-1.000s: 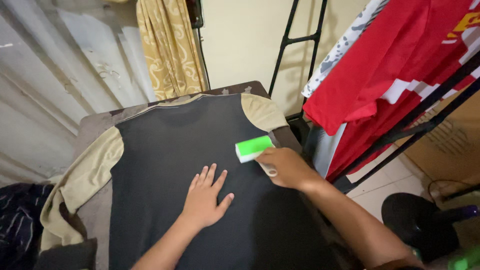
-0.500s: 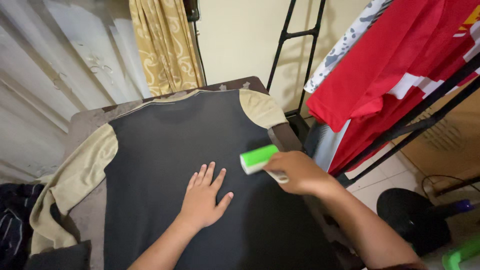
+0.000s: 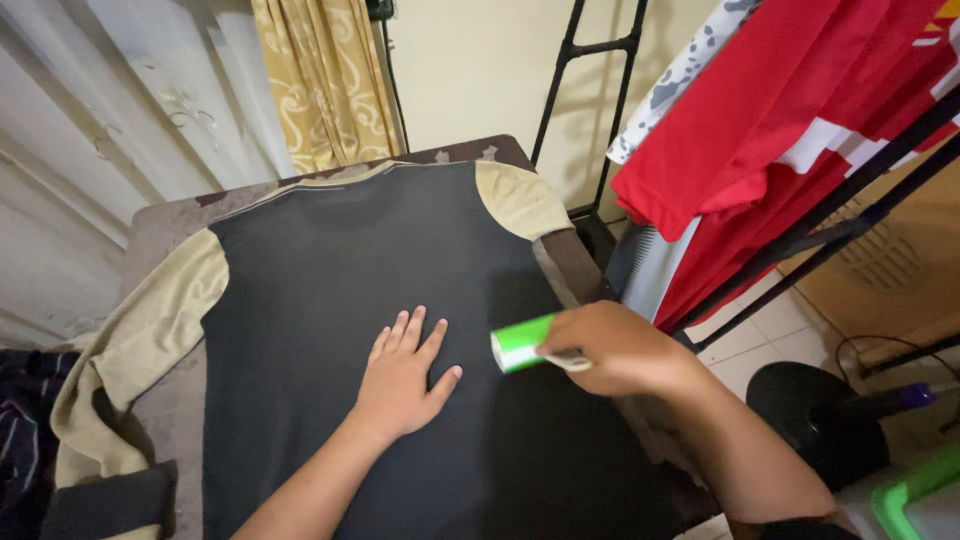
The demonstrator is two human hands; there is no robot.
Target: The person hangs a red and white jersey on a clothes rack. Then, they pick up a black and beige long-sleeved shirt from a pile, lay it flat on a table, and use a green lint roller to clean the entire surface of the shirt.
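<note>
Flat on the dark shirt (image 3: pixel 330 300) lies the open left hand (image 3: pixel 400 378); the right hand (image 3: pixel 615 348) grips a green lint roller (image 3: pixel 520 343).

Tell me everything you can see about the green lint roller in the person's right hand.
The lint roller has a bright green cylindrical head with a paler end face, and a whitish handle mostly hidden inside the right hand, which closes around it. It lies nearly level, slightly tilted, head pointing left toward the left hand. The head sits on or just over the dark shirt; contact cannot be told. It looks like plastic with a wrapped sheet.
</note>
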